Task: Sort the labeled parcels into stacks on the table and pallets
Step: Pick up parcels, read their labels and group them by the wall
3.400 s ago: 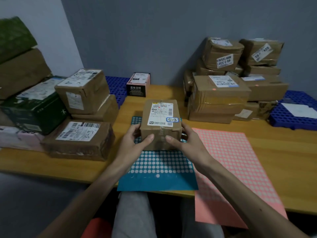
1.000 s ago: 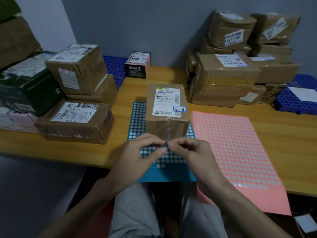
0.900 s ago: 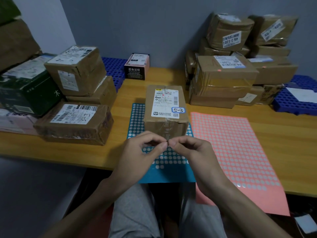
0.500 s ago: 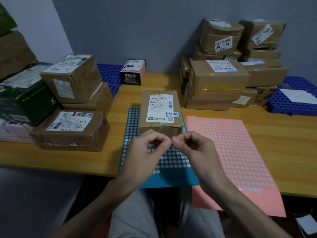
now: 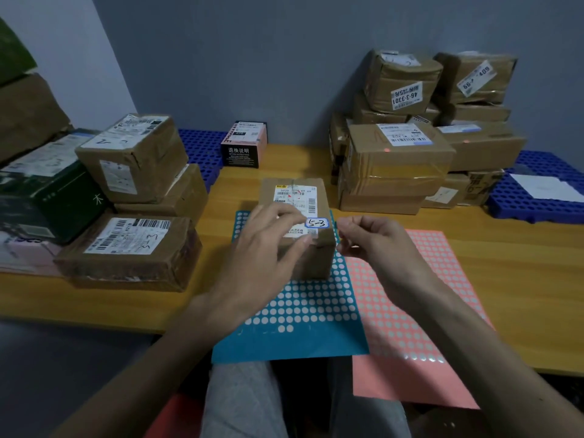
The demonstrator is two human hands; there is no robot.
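Note:
A small brown parcel (image 5: 316, 257) with a shipping label and a blue-edged tag marked "5-3" stands on a blue dot-sticker sheet (image 5: 300, 311) at the table's near middle. My left hand (image 5: 265, 251) reaches over its top, with fairly straight fingers lying on the label. My right hand (image 5: 376, 241) hovers just right of the parcel with its fingers curled toward the thumb. Whether it holds something tiny is unclear.
A pink dot-sticker sheet (image 5: 410, 295) lies right of the blue one. Parcels are stacked at left, with a flat one marked "3-3" (image 5: 132, 248) in front, and at back right (image 5: 398, 162). A black-and-pink box (image 5: 245, 147) stands behind. Blue pallets (image 5: 537, 200) flank the wooden table (image 5: 521, 263).
My hands, pinched together in front of the parcel, have parted. The left has moved up onto the parcel's label and the right has drifted to the parcel's right side.

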